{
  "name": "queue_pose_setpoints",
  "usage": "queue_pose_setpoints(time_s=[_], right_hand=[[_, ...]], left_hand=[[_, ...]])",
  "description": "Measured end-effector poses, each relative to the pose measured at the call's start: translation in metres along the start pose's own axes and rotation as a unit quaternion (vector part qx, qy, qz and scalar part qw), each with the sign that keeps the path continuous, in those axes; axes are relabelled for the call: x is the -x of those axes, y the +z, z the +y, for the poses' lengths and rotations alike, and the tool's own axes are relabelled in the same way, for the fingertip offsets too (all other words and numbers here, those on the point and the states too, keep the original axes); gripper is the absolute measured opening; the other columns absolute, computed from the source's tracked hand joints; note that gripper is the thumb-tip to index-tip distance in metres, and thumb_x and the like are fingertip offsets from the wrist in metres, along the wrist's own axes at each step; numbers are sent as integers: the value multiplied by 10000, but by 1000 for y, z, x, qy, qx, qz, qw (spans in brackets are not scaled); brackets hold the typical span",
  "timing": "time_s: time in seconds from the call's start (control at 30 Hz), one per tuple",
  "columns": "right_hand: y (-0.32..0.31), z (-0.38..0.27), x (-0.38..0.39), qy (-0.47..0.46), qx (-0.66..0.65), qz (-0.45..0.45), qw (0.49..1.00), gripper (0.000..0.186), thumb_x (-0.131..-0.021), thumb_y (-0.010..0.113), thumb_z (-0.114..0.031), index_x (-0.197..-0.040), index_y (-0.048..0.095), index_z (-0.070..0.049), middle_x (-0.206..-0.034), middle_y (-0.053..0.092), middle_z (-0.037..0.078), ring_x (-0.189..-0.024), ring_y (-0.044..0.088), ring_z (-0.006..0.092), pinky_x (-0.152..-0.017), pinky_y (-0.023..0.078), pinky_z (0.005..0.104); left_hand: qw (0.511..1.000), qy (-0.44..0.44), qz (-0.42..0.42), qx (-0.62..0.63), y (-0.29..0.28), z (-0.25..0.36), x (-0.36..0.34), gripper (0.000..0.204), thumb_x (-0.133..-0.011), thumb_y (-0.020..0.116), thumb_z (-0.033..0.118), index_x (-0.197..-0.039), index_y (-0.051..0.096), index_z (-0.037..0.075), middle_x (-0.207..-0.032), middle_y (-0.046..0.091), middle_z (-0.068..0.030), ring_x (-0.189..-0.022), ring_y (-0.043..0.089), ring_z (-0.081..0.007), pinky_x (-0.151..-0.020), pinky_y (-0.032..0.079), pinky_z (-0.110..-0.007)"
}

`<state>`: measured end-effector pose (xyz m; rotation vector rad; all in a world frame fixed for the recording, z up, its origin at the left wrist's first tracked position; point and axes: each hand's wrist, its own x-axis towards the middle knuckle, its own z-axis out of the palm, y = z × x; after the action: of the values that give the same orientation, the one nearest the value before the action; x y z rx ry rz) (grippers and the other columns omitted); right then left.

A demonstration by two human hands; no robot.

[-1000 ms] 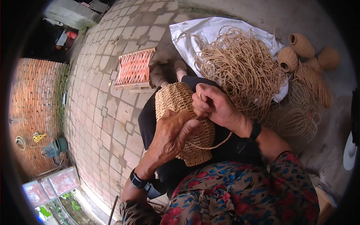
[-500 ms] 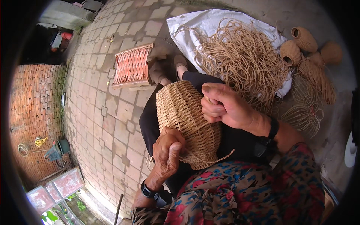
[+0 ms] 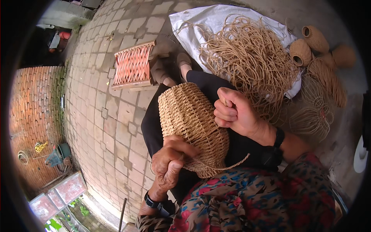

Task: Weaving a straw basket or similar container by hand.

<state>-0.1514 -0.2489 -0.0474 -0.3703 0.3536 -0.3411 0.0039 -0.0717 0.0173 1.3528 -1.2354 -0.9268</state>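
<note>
A tan woven basket [image 3: 193, 120], barrel-shaped, lies tilted across my lap with its narrow end toward my body. My left hand [image 3: 170, 158] is closed at its lower left side, the fingers against the weave. Thin cord shows on both sides of that hand and seems to pass through it. A loose cord end [image 3: 241, 160] sticks out rightward near the narrow end. My right hand [image 3: 235, 112] makes a fist just right of the basket, the thumb pressed on the forefinger. A small tan tip pokes out there; the rest is hidden in the fist.
A heap of tan cord [image 3: 251, 58] spreads over a white sheet [image 3: 189, 19] ahead. Several small woven baskets [image 3: 316, 38] and a cord bundle [image 3: 328, 81] lie at the far right. A low stool with a woven orange seat [image 3: 133, 65] stands on the paving beyond my left knee.
My right hand has shifted a little right, away from the basket. My left hand has moved slightly left and down, its fingers reaching further over the weave. The loose cord end swings right.
</note>
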Motion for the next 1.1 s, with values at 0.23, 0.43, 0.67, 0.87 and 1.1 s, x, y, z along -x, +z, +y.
queue_pose_setpoints(time_s=[0.23,0.43,0.67,0.87,1.1], right_hand=[[-5,3,5,-41,-13,-9,999,378,-1002,493,-357,-702,373,-162,-524,284,-55,-446,258,68,-464,292,254],[-1,7,4,-40,-19,-9,999,386,-995,510,-350,-686,371,-166,-522,290,-59,-443,262,62,-461,289,250],[1,7,5,-30,-4,14,999,396,-986,513,-342,-663,357,-175,-519,282,-66,-435,238,59,-452,261,242],[-5,8,9,-41,-6,43,998,385,-988,485,-315,-662,338,-174,-520,257,-67,-435,227,58,-449,247,244],[16,-3,4,-74,64,-67,993,378,-1010,486,-292,-688,365,-136,-549,344,-29,-487,347,92,-539,401,292]], left_hand=[[961,-93,185,-185,-12,-3,24,124,-923,637,135,-1000,690,54,-962,619,-89,-928,558,-202,-865,438,-340],[933,65,43,-351,-6,6,12,283,-712,763,45,-989,732,91,-922,657,-34,-826,565,-220,-720,455,-333],[938,120,28,-324,0,6,-13,228,-730,710,-14,-939,702,78,-887,693,-38,-720,578,-226,-670,459,-329],[943,94,-24,-318,13,15,-33,157,-802,653,-22,-928,679,69,-837,685,-29,-704,590,-218,-661,457,-328],[987,-94,100,-81,0,-18,0,135,-969,590,130,-923,657,23,-834,672,-48,-758,567,-92,-703,428,-234]])
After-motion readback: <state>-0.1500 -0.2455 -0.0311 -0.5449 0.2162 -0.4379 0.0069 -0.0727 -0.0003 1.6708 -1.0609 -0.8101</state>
